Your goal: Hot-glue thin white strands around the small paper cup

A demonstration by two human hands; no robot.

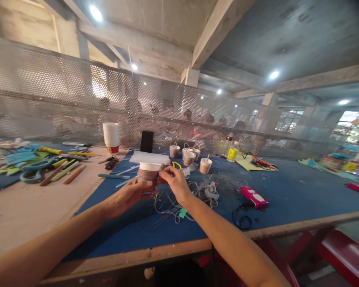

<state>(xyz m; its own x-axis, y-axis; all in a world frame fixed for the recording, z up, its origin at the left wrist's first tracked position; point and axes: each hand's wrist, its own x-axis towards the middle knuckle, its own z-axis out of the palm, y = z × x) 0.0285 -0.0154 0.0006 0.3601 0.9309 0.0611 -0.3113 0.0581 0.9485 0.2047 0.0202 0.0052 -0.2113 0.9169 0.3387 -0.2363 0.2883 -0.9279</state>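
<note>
Above the blue mat, my left hand wraps round a white paper cup with a red line under its rim. Brownish-grey cord covers the cup's side below that rim. At the cup's right side my right hand is closed in a pinch on a bit of the grey cord; the fingertips partly hide it. Beneath my hands lies a tangle of loose grey cord with thin clear strips and a small green piece.
Several small cord-wrapped cups stand behind. A stack of paper cups, a black phone and yellow scissors are nearby. Blue-handled scissors lie left. A pink device and a yellow-labelled bottle are right. Perforated metal screen behind.
</note>
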